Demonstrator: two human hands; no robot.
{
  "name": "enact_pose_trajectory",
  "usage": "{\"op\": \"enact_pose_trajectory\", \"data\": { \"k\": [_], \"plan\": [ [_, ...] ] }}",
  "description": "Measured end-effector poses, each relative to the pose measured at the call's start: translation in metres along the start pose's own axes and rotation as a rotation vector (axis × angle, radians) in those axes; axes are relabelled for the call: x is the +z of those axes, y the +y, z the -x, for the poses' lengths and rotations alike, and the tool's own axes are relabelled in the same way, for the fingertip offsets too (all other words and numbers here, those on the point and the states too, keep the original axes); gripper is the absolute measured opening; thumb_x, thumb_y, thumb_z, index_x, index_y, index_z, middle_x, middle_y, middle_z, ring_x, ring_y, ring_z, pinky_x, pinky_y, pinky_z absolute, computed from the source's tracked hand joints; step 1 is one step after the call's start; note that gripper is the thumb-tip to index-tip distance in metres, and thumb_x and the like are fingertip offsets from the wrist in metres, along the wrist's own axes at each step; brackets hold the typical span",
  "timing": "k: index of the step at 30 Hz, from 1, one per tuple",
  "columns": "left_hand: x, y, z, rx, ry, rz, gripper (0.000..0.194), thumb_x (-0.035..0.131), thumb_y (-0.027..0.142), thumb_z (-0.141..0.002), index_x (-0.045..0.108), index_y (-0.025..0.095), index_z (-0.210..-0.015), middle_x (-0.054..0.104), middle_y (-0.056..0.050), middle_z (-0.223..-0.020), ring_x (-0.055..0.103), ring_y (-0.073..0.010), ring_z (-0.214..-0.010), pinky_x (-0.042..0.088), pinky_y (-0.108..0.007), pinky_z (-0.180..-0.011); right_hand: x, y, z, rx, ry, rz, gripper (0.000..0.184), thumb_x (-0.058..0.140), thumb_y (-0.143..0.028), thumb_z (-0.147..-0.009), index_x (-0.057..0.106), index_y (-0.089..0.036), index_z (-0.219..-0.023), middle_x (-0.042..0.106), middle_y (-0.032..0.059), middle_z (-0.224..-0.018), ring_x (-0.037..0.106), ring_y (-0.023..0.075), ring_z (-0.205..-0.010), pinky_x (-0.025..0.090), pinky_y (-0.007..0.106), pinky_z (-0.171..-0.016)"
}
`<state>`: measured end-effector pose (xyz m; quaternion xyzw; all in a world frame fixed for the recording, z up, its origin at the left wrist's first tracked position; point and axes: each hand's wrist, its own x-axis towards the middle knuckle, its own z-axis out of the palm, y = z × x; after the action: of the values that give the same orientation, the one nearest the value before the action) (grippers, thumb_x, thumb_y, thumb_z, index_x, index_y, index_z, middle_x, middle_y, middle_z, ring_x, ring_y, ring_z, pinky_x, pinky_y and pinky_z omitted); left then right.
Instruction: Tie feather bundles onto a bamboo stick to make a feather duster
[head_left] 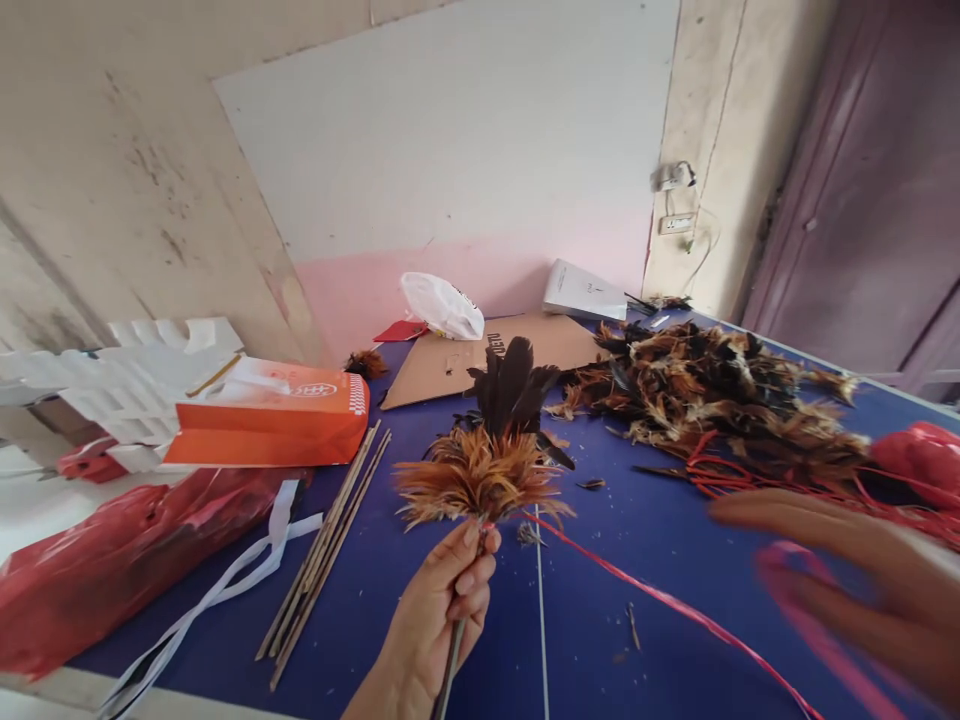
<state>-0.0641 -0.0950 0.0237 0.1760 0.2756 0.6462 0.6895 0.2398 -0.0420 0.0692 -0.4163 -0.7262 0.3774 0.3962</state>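
My left hand (450, 600) is closed around the thin stick (450, 665) of a feather duster, held upright. Its head has a ring of orange-brown feathers (480, 478) with long black feathers (514, 385) standing at the top. A pink plastic twine (660, 590) runs from the base of the feathers down to the lower right. My right hand (862, 580) is at the right edge, smeared by motion, its fingers seemingly apart. A blurred pink loop of twine (795, 580) passes by its fingers; whether they grip it I cannot tell.
On the blue table (585, 660) lie several thin sticks (326, 560), an orange paper bag (277, 415), a red plastic bag (135, 560) and white straps (232, 580). Behind are cardboard (427, 370) and a white plastic bag (442, 305). A feather pile (712, 390) and red twine (720, 475) lie right.
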Motion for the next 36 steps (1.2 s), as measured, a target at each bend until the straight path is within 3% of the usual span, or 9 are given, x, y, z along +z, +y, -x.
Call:
{"op": "enact_pose_trajectory", "data": {
  "k": [2, 5, 7, 10, 12, 15, 23, 36],
  "plan": [
    [0.004, -0.005, 0.005, -0.001, -0.006, 0.011, 0.009, 0.052, 0.008, -0.079, 0.059, 0.007, -0.073, 0.054, -0.003, -0.07, 0.031, 0.0026, -0.039, 0.024, -0.005, -0.028, 0.029, -0.022, -0.014, 0.121, -0.215, -0.043, 0.035, 0.064, -0.023, -0.067, 0.066, -0.027, -0.101, 0.062, 0.0068, -0.108, 0.055, 0.0258, -0.099, 0.042, 0.036, -0.087],
    [0.007, -0.01, 0.009, -0.017, 0.004, 0.029, 0.006, 0.056, 0.01, -0.076, 0.059, 0.008, -0.071, 0.053, -0.002, -0.068, 0.03, 0.0029, -0.038, 0.022, -0.005, -0.028, 0.088, -0.041, -0.032, 0.071, -0.453, -0.371, 0.039, 0.058, -0.022, -0.071, 0.059, -0.022, -0.11, 0.062, 0.0059, -0.105, 0.055, 0.0201, -0.097, 0.041, 0.033, -0.087],
    [0.007, -0.012, 0.01, -0.03, 0.023, 0.024, 0.006, 0.057, 0.01, -0.076, 0.059, 0.007, -0.071, 0.053, -0.002, -0.068, 0.03, 0.0031, -0.037, 0.022, -0.005, -0.027, 0.12, -0.04, -0.035, 0.163, -0.505, -0.51, 0.029, 0.054, -0.03, -0.076, 0.061, -0.018, -0.101, 0.062, 0.0037, -0.085, 0.057, 0.0133, -0.07, 0.046, 0.025, -0.067],
    [0.006, -0.012, 0.01, -0.046, 0.05, -0.004, 0.007, 0.057, 0.01, -0.076, 0.059, 0.006, -0.071, 0.054, -0.002, -0.068, 0.03, 0.0032, -0.037, 0.021, -0.006, -0.027, 0.145, -0.026, -0.03, 0.313, -0.351, -0.524, 0.029, 0.049, -0.041, -0.079, 0.06, -0.015, -0.084, 0.046, -0.0039, -0.056, 0.034, 0.005, -0.042, 0.03, 0.018, -0.042],
    [0.004, -0.012, 0.009, -0.038, 0.077, -0.013, 0.008, 0.056, 0.009, -0.077, 0.059, 0.006, -0.071, 0.054, -0.002, -0.068, 0.03, 0.0031, -0.037, 0.022, -0.006, -0.027, 0.15, -0.016, -0.024, 0.257, -0.201, -0.479, 0.03, 0.05, -0.041, -0.079, 0.059, -0.013, -0.073, 0.038, -0.0049, -0.052, 0.027, 0.0051, -0.044, 0.025, 0.019, -0.043],
    [0.001, -0.014, 0.009, -0.025, 0.108, -0.007, 0.012, 0.055, 0.01, -0.078, 0.059, 0.006, -0.068, 0.052, 0.0, -0.064, 0.028, 0.0033, -0.036, 0.022, -0.006, -0.027, 0.15, -0.01, -0.016, 0.137, -0.131, -0.392, 0.032, 0.05, -0.04, -0.078, 0.059, -0.012, -0.065, 0.036, -0.0037, -0.053, 0.027, 0.0068, -0.05, 0.024, 0.02, -0.047],
    [-0.002, -0.021, 0.012, -0.052, 0.097, 0.042, 0.014, 0.056, 0.01, -0.076, 0.057, 0.006, -0.063, 0.05, 0.0, -0.062, 0.026, 0.0034, -0.037, 0.02, -0.005, -0.027, 0.143, -0.013, -0.008, 0.312, -0.148, -0.52, 0.035, 0.052, -0.048, -0.075, 0.059, -0.013, -0.071, 0.024, -0.0086, -0.042, 0.018, 0.0048, -0.039, 0.012, 0.02, -0.038],
    [-0.014, -0.027, 0.019, -0.076, 0.094, 0.105, 0.011, 0.056, 0.008, -0.076, 0.055, 0.007, -0.064, 0.049, 0.0, -0.062, 0.028, 0.0032, -0.037, 0.02, -0.005, -0.028, 0.14, -0.008, -0.007, 0.399, -0.191, -0.692, 0.032, 0.056, -0.045, -0.072, 0.055, -0.014, -0.069, 0.024, -0.0108, -0.04, 0.014, 0.0032, -0.036, 0.01, 0.02, -0.036]
  ]
}}
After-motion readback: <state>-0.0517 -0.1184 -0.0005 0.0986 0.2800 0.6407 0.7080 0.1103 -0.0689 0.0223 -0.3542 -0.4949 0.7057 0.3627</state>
